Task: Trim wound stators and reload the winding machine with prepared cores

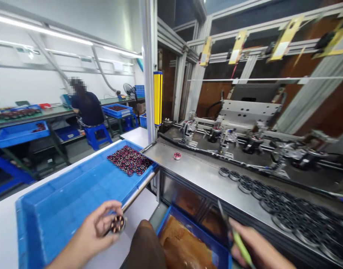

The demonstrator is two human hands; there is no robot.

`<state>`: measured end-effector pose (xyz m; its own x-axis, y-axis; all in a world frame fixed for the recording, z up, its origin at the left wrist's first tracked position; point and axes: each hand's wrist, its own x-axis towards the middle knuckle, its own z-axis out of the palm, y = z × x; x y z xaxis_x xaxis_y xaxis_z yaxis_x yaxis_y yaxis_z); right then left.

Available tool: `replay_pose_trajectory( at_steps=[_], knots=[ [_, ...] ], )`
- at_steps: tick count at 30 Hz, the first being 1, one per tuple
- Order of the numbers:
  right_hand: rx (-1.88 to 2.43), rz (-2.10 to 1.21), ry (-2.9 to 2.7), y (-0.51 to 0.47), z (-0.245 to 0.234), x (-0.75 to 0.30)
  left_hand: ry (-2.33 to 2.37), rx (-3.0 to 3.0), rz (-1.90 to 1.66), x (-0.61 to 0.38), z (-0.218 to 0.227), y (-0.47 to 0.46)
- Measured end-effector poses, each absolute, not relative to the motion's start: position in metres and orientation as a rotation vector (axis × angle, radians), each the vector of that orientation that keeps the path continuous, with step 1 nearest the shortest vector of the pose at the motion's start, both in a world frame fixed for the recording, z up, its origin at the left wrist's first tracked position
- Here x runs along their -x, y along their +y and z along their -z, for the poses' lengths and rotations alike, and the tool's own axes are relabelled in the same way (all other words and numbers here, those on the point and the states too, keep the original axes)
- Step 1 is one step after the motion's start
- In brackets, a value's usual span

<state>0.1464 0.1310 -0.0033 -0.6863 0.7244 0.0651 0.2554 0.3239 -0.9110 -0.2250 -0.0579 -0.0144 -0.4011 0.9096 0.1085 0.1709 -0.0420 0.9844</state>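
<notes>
Far off to the left, one person in a dark top (89, 108) sits on a blue plastic stool (97, 136). Nearer, on the white bench (5, 220), lies one long, shallow blue plastic tray (76, 201); its far right end is packed with small round parts (129, 160), dark with red and pale copper flecks, too many for me to count.

My left hand (93, 231), just over the tray's near right edge, grips one small dark ring-shaped part (117, 224) between thumb and fingers. Blunt copper-coloured segments are spaced around its dark face, the middle is dark, and it is tilted towards me; I cannot count its segments surely.

To the right, near and low, is one blue plastic crate (193, 221) with a brown sheet (185, 243) inside. Beyond it, on the silvery metal bench (193, 175), one red-and-silver ring (177, 156) stands alone.

My right hand (253, 237) is closed around one green-handled tool (238, 243), its slim tip pointing up and away, blurred. Farther right, many open black rings (286, 209) crowd the metal bench, overlapping beyond counting.
</notes>
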Motion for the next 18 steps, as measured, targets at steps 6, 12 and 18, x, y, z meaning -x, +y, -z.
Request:
replay_pose_trajectory(
  at_steps=[6, 12, 18],
  knots=[
    [1.247, -0.185, -2.342, 0.255, -0.033, -0.075, 2.056, -1.625, -1.068, 0.312, 0.025, 0.036],
    [1.189, -0.061, -2.4, 0.29, -0.001, -0.049, 2.143, -1.882, -0.886, 0.332, 0.077, 0.094],
    [1.165, 0.007, -2.422, 0.291, 0.009, -0.055, 2.223, -1.955, -0.882, 0.354, 0.097, 0.108]
  ],
)
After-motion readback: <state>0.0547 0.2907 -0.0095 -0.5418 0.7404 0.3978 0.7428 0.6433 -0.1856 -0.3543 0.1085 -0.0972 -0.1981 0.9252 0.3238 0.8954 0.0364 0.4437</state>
